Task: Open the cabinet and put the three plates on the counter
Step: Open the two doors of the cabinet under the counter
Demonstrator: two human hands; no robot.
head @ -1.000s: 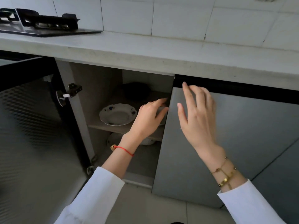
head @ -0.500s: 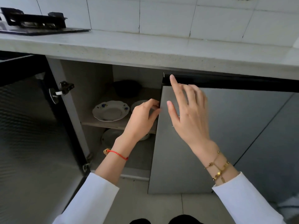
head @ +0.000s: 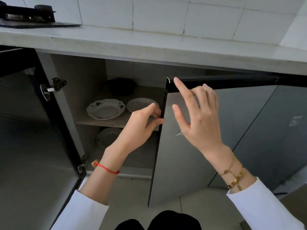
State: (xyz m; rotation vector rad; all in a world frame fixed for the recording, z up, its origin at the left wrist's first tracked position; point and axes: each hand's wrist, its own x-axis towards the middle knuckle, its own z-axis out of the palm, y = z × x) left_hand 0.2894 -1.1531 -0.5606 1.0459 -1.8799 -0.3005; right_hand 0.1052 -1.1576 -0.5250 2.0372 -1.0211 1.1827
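The cabinet under the counter (head: 149,45) has its left door (head: 33,146) swung wide and its right grey door (head: 179,163) partly swung out. My left hand (head: 141,128) pinches that door's free edge, fingers behind and thumb in front. My right hand (head: 197,117) is at the door's top corner, index finger straight against the black top strip. On the shelf lie a white plate with blue flowers (head: 106,109) and a second white plate (head: 141,103), partly hidden by my left hand. A third plate (head: 108,137) lies in shadow on the cabinet floor.
A dark pot (head: 122,86) sits at the back of the shelf. A gas stove (head: 28,15) stands on the counter's far left. A hinge (head: 54,85) juts from the left frame. Another grey door (head: 274,130) stays shut at the right.
The right door has swung further out with both hands on it. More of the second plate and of the shelf now shows. My view has shifted rightward and down.
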